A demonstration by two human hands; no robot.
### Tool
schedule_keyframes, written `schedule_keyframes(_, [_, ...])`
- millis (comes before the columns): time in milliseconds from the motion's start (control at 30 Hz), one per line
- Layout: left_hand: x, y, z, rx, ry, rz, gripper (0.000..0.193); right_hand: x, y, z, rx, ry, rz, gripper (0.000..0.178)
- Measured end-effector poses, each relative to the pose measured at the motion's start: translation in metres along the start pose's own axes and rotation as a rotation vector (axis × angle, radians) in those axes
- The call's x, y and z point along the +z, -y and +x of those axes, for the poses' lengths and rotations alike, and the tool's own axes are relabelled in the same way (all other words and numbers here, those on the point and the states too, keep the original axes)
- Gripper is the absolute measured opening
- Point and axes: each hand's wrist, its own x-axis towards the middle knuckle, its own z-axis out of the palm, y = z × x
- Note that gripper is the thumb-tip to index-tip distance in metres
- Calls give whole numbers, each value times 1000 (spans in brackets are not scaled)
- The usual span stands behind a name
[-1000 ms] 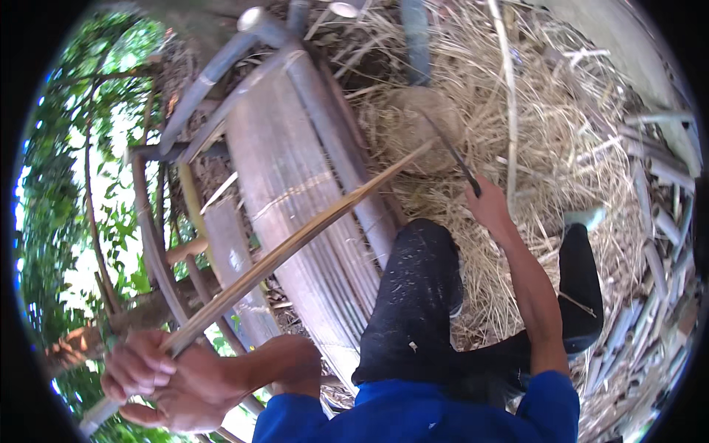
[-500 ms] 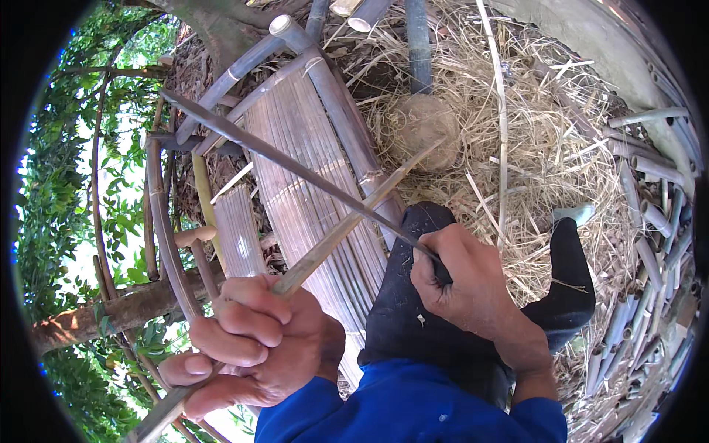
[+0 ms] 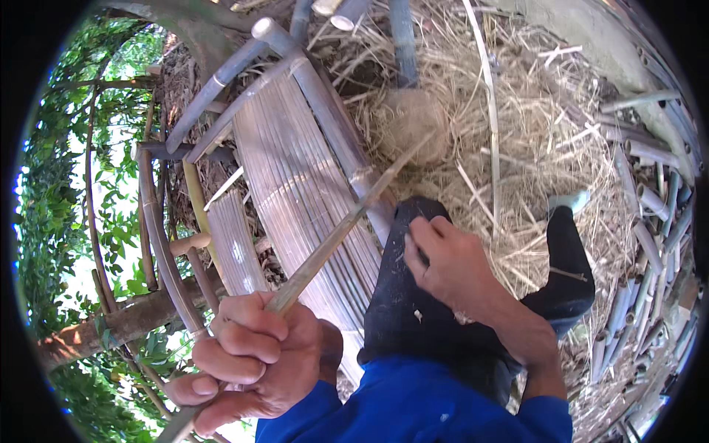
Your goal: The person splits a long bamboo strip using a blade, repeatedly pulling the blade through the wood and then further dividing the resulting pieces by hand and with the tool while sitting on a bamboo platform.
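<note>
My left hand is closed round a long bamboo strip. The strip slants from the lower left up across the bamboo bench, and its thin far tip reaches over a round wood block. My right hand is curled above my dark-trousered thigh, to the right of the strip and apart from it. A small dark patch shows between its fingers, but what they hold is hidden. The long, thin dark tool seen earlier does not show now.
Straw and shavings cover the ground ahead and to the right. Cut bamboo poles are heaped along the right edge. A bamboo railing and leafy plants stand to the left. An upright pole rises behind the block.
The long dark tool that ran from my right hand across the strip is no longer visible. That hand has shifted slightly left and up. My left hand keeps hold of the bamboo strip.
</note>
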Motion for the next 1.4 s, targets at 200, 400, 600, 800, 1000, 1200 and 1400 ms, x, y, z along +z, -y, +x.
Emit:
schedule_keyframes(200, [3, 0, 8, 13, 43, -94, 42, 34, -69, 21, -8, -152, -96, 19])
schedule_keyframes(400, [-11, 3, 0, 56, 17, -121, 37, 22, -31, 4, -215, -75, 51, 15])
schedule_keyframes(600, [-18, 9, 4, 40, -13, -123, 38, 37, -84, 23, -10, -63, -104, 18])
schedule_keyframes(800, [-21, 6, 13, 18, -13, -124, 36, 69, -140, 34, 12, -94, -110, 13])
schedule_keyframes(1000, [-34, 9, 17, 71, -124, -113, 35, 56, -121, 29, -160, -55, -125, 11])
schedule_keyframes(1200, [-39, 13, 27, 26, -75, -73, 33, 74, -230, 43, 361, 175, -155, 20])
schedule_keyframes(1400, [-29, 31, 28, 88, -65, -162, 39, 89, -300, 21, 449, 152, -141, 24])
